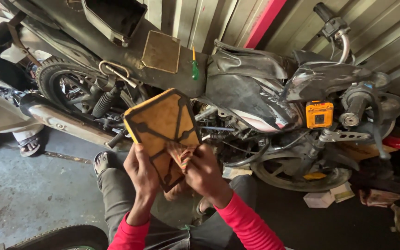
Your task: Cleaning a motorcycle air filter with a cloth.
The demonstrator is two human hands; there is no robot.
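Observation:
I hold a flat yellow-orange air filter panel (162, 124) with a dark cross-shaped frame, tilted up in front of a motorcycle (255, 92). My left hand (140, 175) grips its lower left edge. My right hand (203, 172) presses a small striped cloth (180, 155) against the panel's lower right part. Both sleeves are bright pink. My knees in grey trousers show below the hands.
The motorcycle lies across the view, rear wheel (63, 83) at left, front wheel (297, 173) and handlebar (355, 104) at right. A green screwdriver (194, 67) and a square brown plate (161, 52) rest on the seat. Another person's sandalled foot (29, 146) is at left. Small boxes (327, 196) lie on the floor.

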